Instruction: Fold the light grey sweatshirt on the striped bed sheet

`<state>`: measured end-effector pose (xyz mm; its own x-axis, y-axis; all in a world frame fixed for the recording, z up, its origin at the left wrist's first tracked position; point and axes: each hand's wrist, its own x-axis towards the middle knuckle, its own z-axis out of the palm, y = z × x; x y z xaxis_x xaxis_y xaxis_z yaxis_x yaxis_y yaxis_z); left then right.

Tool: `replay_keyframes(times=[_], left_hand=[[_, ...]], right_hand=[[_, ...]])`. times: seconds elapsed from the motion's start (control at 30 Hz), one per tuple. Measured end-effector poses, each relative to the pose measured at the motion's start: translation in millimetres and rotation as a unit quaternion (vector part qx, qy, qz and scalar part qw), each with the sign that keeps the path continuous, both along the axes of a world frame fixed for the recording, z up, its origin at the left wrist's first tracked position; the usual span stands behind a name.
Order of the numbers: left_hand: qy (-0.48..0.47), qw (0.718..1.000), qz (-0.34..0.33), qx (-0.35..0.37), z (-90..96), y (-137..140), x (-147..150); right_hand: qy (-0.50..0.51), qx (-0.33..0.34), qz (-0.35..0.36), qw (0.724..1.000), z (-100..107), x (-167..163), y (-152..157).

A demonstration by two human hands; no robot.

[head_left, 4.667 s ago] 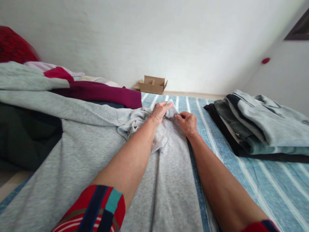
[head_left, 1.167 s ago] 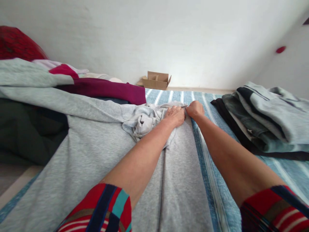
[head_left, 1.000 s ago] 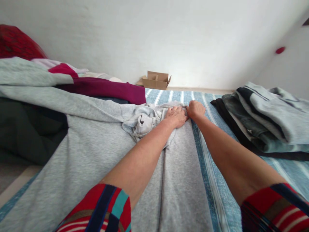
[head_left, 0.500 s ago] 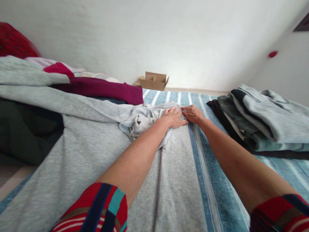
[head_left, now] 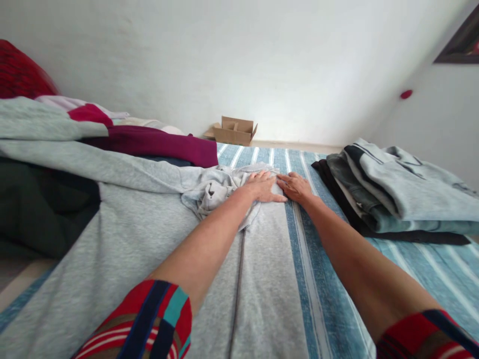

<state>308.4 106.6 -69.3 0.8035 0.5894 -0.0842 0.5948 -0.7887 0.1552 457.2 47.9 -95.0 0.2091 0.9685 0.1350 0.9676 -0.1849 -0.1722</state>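
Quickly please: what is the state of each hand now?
Left hand: open, flat on the grey hoodie, holding nothing.
Right hand: open, flat at the hoodie's edge, holding nothing.

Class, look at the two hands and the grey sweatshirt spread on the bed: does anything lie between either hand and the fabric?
Nothing visible does. The left hand and the right hand both lie flat, palms down, directly on the grey sweatshirt near its bunched hood. The folded pile sits apart, to the right.
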Motion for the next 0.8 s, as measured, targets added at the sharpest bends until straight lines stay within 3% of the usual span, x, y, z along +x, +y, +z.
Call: replay_keyframes(times=[0.17,0.3,0.47,0.8], left_hand=[[0.005,0.999,-0.009,0.044,8.5,-28.2,-8.0],[0.023,1.000,-0.009,0.012,5.3,-49.4,-22.6],[0.034,0.999,0.013,0.002,7.1,-62.7,-28.3],[0.003,0.996,0.031,0.082,1.1,-103.9,-51.0]], right_hand=[[-0.003,0.003,0.009,1.000,3.0,-5.5,-15.0],[0.001,-0.008,0.036,0.999,2.3,-11.6,-31.4],[-0.005,-0.009,0.019,1.000,5.7,-21.7,-43.5],[-0.019,-0.010,0.029,0.999,7.6,-46.1,-64.8]])
